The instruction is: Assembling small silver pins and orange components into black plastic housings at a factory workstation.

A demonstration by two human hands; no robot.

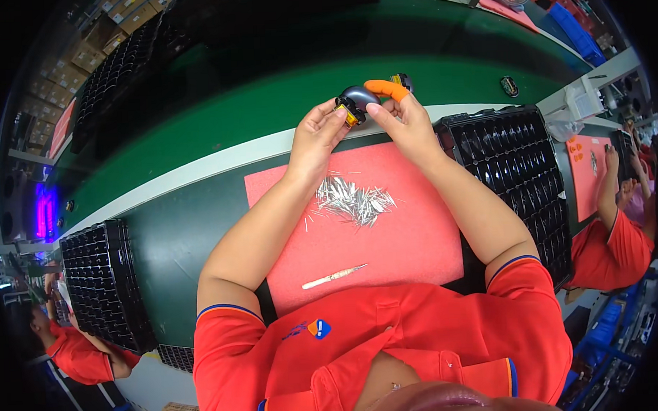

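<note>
Between the left hand and the right hand, a glossy, rounded, dark grey piece is being grasped at the upper centre of the frame. Its black and yellow end is being pinched by the left thumb and fingers, while its smooth, curved shell is being gripped by the right thumb and forefinger; that forefinger is being sheathed by a matte orange finger cot.

Across the upper frame, a smooth green surface is being edged on its lower side by a pale, flat strip. Below that strip, a dark green tabletop is being partly covered, at the centre, by a salmon-pink mat of finely grained, foam-like material. Right of the mat, space is being taken up by shiny black plastic trays, moulded in rows of pockets; similar black trays are being seen at the left.

On the mat, a loose heap of slender, silvery, needle-like pieces is being supported, their tips being pointed every way. Lower down, a thin tool, pale at one end and tapered at the other, is being borne too. At the upper right, a small, dark, rounded part is being carried by the green surface.
</note>
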